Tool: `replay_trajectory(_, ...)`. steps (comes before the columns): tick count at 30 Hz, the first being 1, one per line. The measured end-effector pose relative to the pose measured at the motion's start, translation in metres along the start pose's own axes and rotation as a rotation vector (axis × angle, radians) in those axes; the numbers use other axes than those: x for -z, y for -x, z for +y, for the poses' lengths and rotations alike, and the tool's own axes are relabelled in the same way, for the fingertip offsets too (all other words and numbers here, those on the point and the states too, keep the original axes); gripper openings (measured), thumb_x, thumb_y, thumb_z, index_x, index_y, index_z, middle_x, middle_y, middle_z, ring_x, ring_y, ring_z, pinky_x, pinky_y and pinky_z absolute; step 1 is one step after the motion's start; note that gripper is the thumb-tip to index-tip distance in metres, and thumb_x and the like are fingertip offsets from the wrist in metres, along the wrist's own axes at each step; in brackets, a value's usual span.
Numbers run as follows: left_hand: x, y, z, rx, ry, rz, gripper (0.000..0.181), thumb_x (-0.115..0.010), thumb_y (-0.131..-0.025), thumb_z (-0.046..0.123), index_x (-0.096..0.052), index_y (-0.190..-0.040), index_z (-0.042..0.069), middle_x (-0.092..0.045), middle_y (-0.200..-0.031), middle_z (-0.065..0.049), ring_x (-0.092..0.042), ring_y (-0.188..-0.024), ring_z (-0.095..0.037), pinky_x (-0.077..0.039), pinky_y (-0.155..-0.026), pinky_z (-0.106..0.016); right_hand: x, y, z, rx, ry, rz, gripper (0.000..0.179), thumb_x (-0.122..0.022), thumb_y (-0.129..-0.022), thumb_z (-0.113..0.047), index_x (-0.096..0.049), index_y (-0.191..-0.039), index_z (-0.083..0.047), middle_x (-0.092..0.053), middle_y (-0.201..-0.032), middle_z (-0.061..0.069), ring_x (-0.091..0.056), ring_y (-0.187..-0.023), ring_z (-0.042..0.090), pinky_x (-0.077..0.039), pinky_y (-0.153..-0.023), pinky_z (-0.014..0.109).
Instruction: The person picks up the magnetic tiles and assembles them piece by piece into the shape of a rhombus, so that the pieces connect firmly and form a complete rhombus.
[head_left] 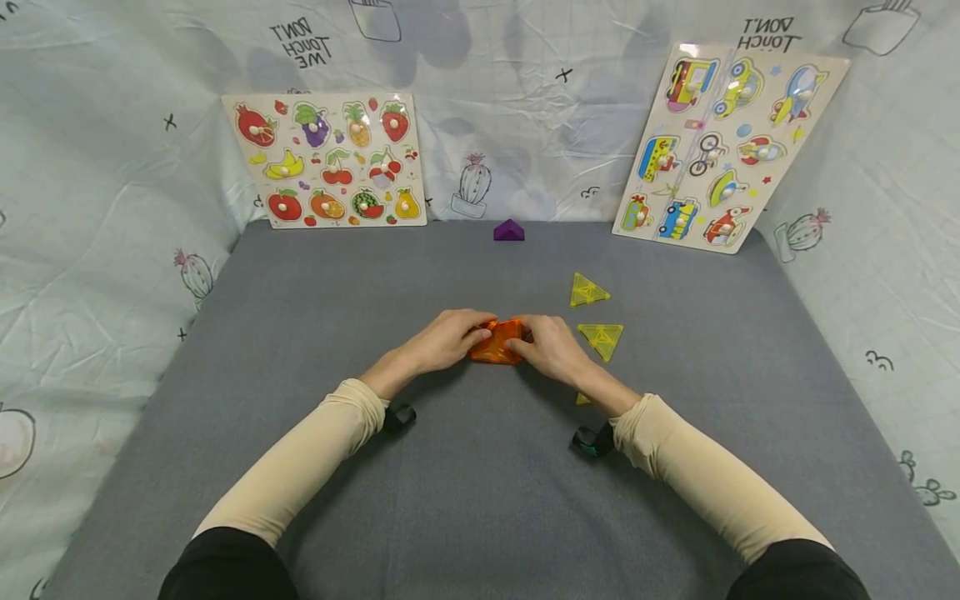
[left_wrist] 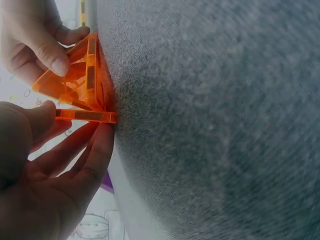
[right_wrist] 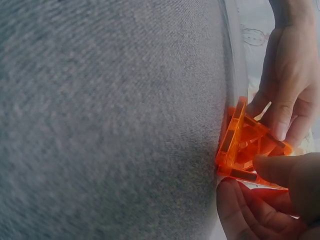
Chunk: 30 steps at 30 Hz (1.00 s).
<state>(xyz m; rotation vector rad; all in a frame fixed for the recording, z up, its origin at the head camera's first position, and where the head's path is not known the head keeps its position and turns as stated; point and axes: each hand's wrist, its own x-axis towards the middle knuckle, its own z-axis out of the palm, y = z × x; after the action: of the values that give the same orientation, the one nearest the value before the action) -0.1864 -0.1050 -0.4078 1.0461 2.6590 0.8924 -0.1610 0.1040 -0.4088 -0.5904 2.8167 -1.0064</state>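
Several see-through orange magnetic tiles (head_left: 497,347) stand together on the grey cloth, between both hands. My left hand (head_left: 448,340) pinches the tile on the left side; in the left wrist view that tile (left_wrist: 86,115) stands edge-on between thumb and fingers. Opposite it, my right hand (head_left: 557,348) holds the right-side tile, and in the right wrist view its thumb lies over the inner face of that tile (right_wrist: 240,174). The tiles lean against each other at angles, with a hollow between them. Fingers partly cover the joined edges.
Yellow triangle tiles lie to the right: one farther back (head_left: 588,291), another by the right hand (head_left: 602,340), a third (head_left: 582,400) partly under the right wrist. A purple block (head_left: 509,231) sits at the back edge. Fruit (head_left: 352,196) and vehicle (head_left: 686,187) puzzle boards lean against the backdrop.
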Motion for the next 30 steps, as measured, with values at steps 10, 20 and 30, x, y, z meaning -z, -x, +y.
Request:
replay_trajectory(10, 0.0000, 0.0033, 0.0022, 0.007, -0.013, 0.010, 0.030, -0.053, -0.102, 0.015, -0.063, -0.127, 0.003, -0.070, -0.115, -0.011, -0.065, -0.101, -0.021, -0.052, -0.090, -0.039, -0.0038, -0.0002, -0.0011, 0.025, 0.033, 0.056, 0.023, -0.064, -0.091, -0.011, -0.071, -0.109, 0.001, -0.074, -0.090, 0.013, -0.067, -0.068, 0.016, -0.054, -0.057, 0.026)
replay_trajectory(20, 0.0008, 0.0060, 0.0069, 0.027, -0.032, 0.003, 0.029, -0.054, -0.101, 0.016, -0.064, -0.126, 0.005, -0.071, -0.111, -0.009, -0.064, -0.095, -0.019, -0.053, -0.086, -0.037, -0.0039, -0.0006, -0.0009, 0.009, 0.057, 0.087, 0.019, -0.065, -0.090, -0.010, -0.072, -0.105, -0.001, -0.074, -0.085, 0.012, -0.062, -0.060, 0.013, -0.049, -0.052, 0.024)
replay_trajectory(30, 0.0013, 0.0067, 0.0080, 0.000, -0.076, -0.029, 0.033, -0.058, -0.099, 0.013, -0.061, -0.129, 0.003, -0.069, -0.117, -0.013, -0.066, -0.103, -0.024, -0.053, -0.090, -0.039, -0.0052, 0.0021, -0.0022, 0.034, 0.029, 0.049, 0.021, -0.069, -0.092, -0.018, -0.070, -0.105, -0.001, -0.074, -0.088, 0.013, -0.067, -0.065, 0.016, -0.054, -0.056, 0.027)
